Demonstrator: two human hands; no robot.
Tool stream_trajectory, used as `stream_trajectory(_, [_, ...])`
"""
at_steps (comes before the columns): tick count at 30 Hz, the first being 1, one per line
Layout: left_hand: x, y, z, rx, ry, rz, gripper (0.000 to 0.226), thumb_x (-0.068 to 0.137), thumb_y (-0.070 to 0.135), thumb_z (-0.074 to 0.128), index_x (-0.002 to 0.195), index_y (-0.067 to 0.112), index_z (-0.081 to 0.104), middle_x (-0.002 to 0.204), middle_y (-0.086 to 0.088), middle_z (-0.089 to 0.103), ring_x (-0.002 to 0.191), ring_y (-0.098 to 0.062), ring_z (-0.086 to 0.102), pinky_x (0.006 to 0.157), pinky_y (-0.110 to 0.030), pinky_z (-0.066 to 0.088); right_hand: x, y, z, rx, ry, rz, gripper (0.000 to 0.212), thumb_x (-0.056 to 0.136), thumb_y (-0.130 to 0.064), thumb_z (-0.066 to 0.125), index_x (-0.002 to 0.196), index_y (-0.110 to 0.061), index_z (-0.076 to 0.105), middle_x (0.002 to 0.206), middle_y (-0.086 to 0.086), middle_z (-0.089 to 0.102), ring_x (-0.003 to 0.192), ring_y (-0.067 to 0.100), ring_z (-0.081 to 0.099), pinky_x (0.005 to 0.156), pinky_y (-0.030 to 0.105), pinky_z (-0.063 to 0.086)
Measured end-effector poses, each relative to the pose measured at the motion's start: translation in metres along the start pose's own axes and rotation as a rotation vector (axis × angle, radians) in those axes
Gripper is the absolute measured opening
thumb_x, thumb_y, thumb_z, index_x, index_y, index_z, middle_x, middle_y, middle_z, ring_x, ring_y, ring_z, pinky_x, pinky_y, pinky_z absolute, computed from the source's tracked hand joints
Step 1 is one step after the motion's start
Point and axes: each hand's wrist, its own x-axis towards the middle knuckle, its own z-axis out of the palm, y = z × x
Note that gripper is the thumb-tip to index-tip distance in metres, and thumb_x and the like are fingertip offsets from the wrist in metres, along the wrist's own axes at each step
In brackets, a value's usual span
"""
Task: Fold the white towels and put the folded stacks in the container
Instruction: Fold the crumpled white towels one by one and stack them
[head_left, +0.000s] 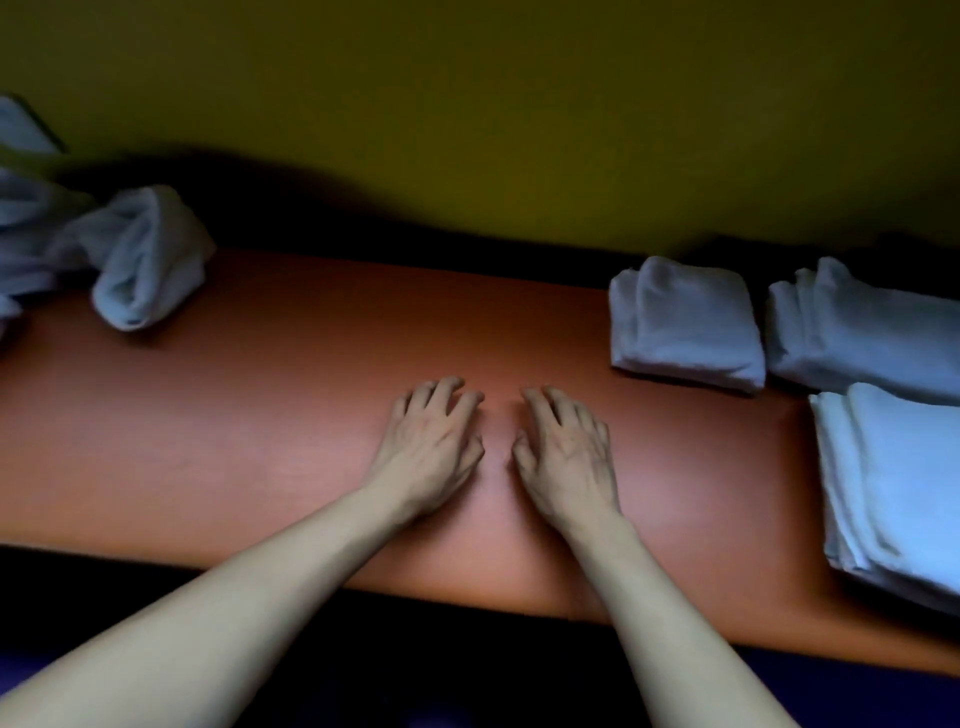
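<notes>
Well, far left a crumpled heap of unfolded white towels (130, 254) sat on the orange worktop (291, 395). Mid-worktop, the left hand (431, 447) and right hand (563, 457) lay side by side, palms down, fingers loose, holding nothing. At right, three folded towel stacks (685, 327) sat close together.

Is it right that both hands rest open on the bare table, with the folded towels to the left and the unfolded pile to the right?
Not quite: the sides are swapped. In the head view the folded towels lie to the right and the unfolded pile to the left. The left hand and right hand do rest open on the bare table.
</notes>
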Motion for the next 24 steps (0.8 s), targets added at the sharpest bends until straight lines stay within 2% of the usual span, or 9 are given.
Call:
stream_trajectory(4, [-0.024,-0.054,-0.018,-0.024,0.060,-0.110,0.052,0.088,0.042,0.039,0.132,0.021,0.054,0.134,-0.007,0.052,0.119,-0.031,0.050,0.096,-0.046,0.042,0.013,-0.056,0.011,0.042,-0.012,-0.062,0.056,0.082,-0.035,0.046,0.134,-0.017,0.058,0.130,0.010,0.061,0.115,0.033,0.058,0.096,0.046,0.046])
stream_trajectory(8, [-0.044,-0.113,-0.032,-0.015,0.125,-0.218,0.049,0.087,0.042,0.039,0.128,0.022,0.057,0.130,-0.006,0.055,0.117,-0.030,0.053,0.096,-0.045,0.044,0.034,-0.117,0.027,0.080,-0.046,-0.133,0.056,0.086,-0.030,0.057,0.141,-0.018,0.052,0.136,0.009,0.056,0.123,0.032,0.053,0.103,0.047,0.040])
stream_trajectory(12, [-0.054,-0.174,-0.041,0.000,0.184,-0.321,0.051,0.084,0.042,0.040,0.128,0.022,0.057,0.129,-0.007,0.055,0.116,-0.031,0.053,0.096,-0.044,0.042,0.061,-0.171,0.046,0.092,-0.081,-0.182,0.059,0.087,-0.032,0.054,0.145,-0.021,0.048,0.141,0.009,0.052,0.127,0.031,0.049,0.106,0.047,0.036])
stream_trajectory(16, [-0.048,-0.241,-0.051,0.055,0.265,-0.409,0.057,0.079,0.039,0.046,0.132,0.019,0.056,0.134,-0.012,0.053,0.117,-0.035,0.051,0.099,-0.046,0.041,0.089,-0.213,0.067,0.101,-0.082,-0.228,0.059,0.087,-0.032,0.057,0.144,-0.023,0.047,0.141,0.008,0.051,0.126,0.031,0.048,0.105,0.046,0.037])
stream_trajectory(21, [-0.020,-0.318,-0.067,0.135,0.278,-0.549,0.077,0.076,0.027,0.068,0.148,0.018,0.042,0.151,-0.018,0.039,0.133,-0.042,0.041,0.097,-0.053,0.043,0.113,-0.244,0.090,0.085,-0.121,-0.226,0.059,0.091,-0.034,0.055,0.148,-0.027,0.041,0.148,0.009,0.043,0.133,0.030,0.043,0.110,0.046,0.031])
stream_trajectory(24, [-0.004,-0.358,-0.062,0.064,0.195,-0.601,0.080,0.083,0.017,0.063,0.156,0.020,0.029,0.156,-0.020,0.029,0.137,-0.047,0.033,0.100,-0.056,0.042,0.114,-0.252,0.096,0.087,-0.148,-0.209,0.058,0.092,-0.033,0.055,0.148,-0.027,0.041,0.148,0.010,0.042,0.134,0.031,0.042,0.110,0.045,0.031])
